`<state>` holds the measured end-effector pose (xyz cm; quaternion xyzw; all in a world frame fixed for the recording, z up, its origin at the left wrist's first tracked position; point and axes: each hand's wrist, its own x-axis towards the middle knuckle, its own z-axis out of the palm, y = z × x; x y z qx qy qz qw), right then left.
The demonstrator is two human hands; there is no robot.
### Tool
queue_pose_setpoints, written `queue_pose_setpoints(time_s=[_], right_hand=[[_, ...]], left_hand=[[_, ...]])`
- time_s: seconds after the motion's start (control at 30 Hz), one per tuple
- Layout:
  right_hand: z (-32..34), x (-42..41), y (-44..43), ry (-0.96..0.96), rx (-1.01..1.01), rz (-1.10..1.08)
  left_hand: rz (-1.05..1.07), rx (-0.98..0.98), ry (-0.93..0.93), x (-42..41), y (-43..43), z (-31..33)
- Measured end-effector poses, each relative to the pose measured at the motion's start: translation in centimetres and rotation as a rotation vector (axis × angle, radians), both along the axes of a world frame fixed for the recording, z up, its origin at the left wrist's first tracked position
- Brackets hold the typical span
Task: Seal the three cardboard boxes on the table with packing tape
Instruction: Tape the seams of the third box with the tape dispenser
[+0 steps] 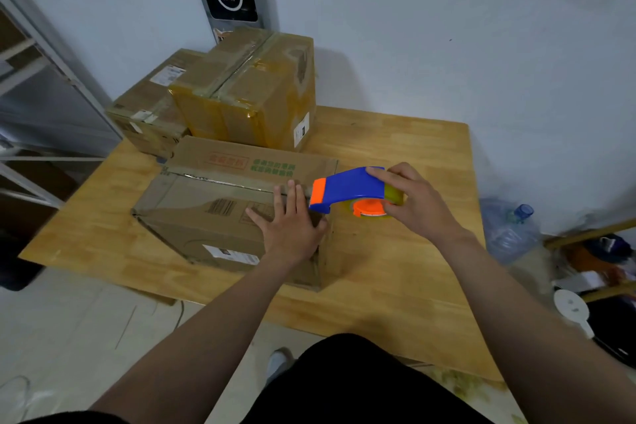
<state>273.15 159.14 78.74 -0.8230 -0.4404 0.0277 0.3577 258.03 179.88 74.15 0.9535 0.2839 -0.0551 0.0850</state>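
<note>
Right grip (413, 200) has its fingers curled over the rear of the blue and orange tape dispenser (347, 189), holding it by the roll end. The dispenser's orange nose points left, away from this grip, and sits at the right end of the nearest cardboard box (206, 213). Left grip (292, 227) lies flat and palm down on that box's top, fingers straight. Its fingertips reach the centre seam just left of the dispenser's nose. Beyond both grips stands a taller box (247, 93) wrapped in yellowish tape, with a lower box (148, 113) touching its left side. All three rest on the wooden worktop (395, 148). Right of the right grip, off the worktop, stands a large water bottle (509, 231).
</note>
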Motion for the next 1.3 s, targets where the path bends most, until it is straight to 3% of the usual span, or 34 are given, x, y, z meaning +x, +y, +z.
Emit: queue_pose_setpoints(time_s=[0.3,0.6,0.87,1.0,1.3], right_hand=[[-2.5,3.1,-6.8,0.062,0.112,-0.128],[-3.7,2.7,-6.9,0.078,0.092,-0.117],[-3.5,2.1,-6.8,0.036,0.026,-0.114],[-3.5,2.1,-6.7,0.031,0.018,-0.111],[-4.1,1.8,-8.2,0.117,0.133,-0.156]], left_hand=[[-0.016,0.010,0.062,0.3,-0.1,0.2],[-0.076,-0.003,0.059,0.4,-0.7,0.4],[-0.181,-0.150,-0.091,1.1,-1.1,0.2],[-0.195,-0.131,-0.087,1.2,-1.3,0.2],[-0.186,-0.095,-0.080,1.0,-1.4,0.1]])
